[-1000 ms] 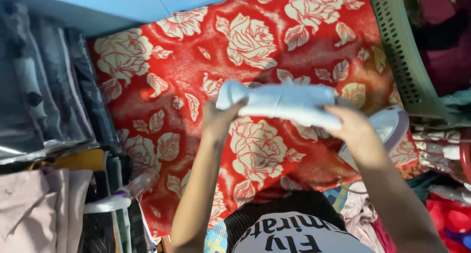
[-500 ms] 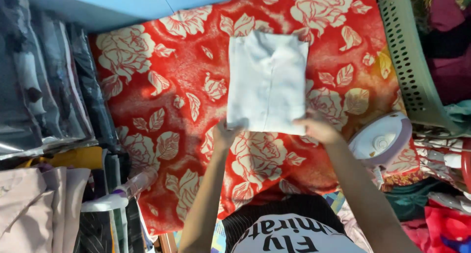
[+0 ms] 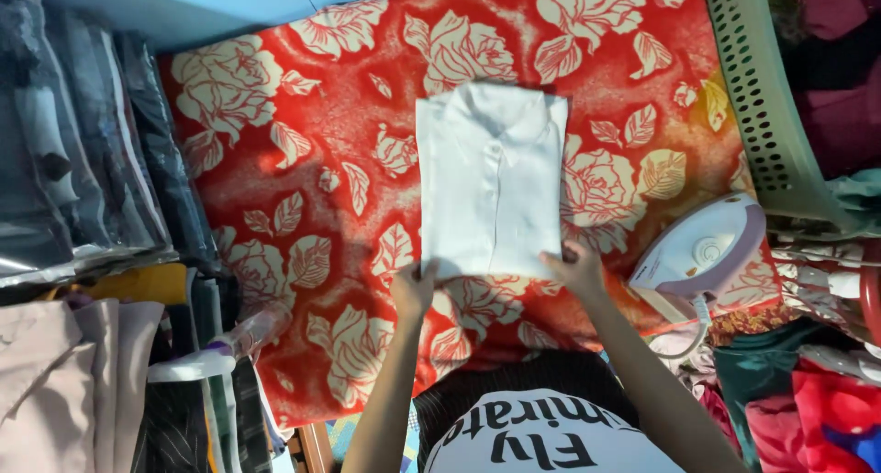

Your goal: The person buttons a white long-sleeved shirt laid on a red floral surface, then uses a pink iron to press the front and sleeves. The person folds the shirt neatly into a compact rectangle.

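Note:
A white collared shirt (image 3: 491, 175), folded into a neat rectangle with the collar at the far end, lies flat on a red blanket with cream roses (image 3: 303, 161). My left hand (image 3: 415, 288) pinches its near left corner. My right hand (image 3: 574, 267) holds the near right corner, fingers resting on the cloth. Both forearms reach up from the bottom of the view.
A white and lilac iron (image 3: 702, 253) stands on the blanket just right of my right hand, its cord trailing down. A green laundry basket (image 3: 762, 97) with clothes is at the far right. Stacks of folded clothes in plastic (image 3: 83, 161) fill the left side.
A second ago I held the shirt up, half folded, above the blanket. Now it lies flat and fully folded, and both hands have drawn back to its near edge.

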